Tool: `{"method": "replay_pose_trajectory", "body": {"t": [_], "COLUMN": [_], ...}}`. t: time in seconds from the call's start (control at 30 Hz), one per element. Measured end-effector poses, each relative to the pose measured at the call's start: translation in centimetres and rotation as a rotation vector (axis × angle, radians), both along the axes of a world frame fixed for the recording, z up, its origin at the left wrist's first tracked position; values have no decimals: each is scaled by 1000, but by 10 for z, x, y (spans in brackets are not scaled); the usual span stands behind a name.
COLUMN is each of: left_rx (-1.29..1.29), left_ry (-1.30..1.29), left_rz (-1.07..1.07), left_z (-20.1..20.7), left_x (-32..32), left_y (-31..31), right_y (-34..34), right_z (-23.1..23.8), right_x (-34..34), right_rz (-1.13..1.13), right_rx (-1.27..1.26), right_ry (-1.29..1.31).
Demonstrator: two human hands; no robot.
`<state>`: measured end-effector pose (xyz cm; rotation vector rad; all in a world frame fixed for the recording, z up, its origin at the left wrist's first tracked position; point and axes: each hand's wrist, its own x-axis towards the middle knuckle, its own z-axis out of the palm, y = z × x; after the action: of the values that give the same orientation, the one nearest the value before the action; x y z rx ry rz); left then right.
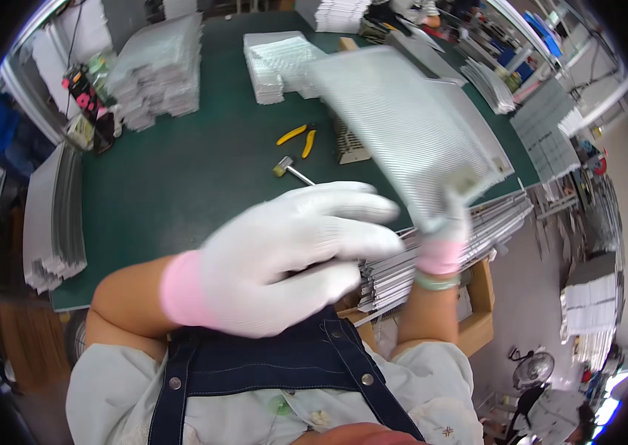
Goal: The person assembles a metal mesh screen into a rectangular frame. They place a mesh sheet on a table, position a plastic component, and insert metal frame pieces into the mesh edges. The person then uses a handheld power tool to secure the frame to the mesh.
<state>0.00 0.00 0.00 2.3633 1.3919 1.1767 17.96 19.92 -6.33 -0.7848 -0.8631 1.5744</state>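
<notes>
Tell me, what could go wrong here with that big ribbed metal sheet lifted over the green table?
The right hand pinches the ribbed sheet only at one corner, so it might slip or swing. If it drops, it could land on the hammer and yellow-handled pliers below. The left hand is blurred in mid-air close to the sheet stack, whose edges might catch the glove.

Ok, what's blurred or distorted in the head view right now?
Head view: the white-gloved left hand is motion-blurred close to the lens; the ribbed silver metal panel held by the right hand is slightly soft; the green table edges bow near the dark fisheye rim.
</notes>
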Motion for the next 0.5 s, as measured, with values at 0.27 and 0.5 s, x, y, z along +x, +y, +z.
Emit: {"method": "replay_pose_trajectory", "body": {"t": [0.27,0.5], "left_rx": [17,23], "left_ry": [-200,-292], "left_rz": [-76,-74], "left_z": [-1,-5], "left_x": [-16,-17], "left_y": [-28,-39], "right_y": [321,350], "right_z": [-33,-23], "right_x": [148,122], "right_rz": [-121,-176], "right_rx": [181,-104], "right_ry": [-375,-390]}}
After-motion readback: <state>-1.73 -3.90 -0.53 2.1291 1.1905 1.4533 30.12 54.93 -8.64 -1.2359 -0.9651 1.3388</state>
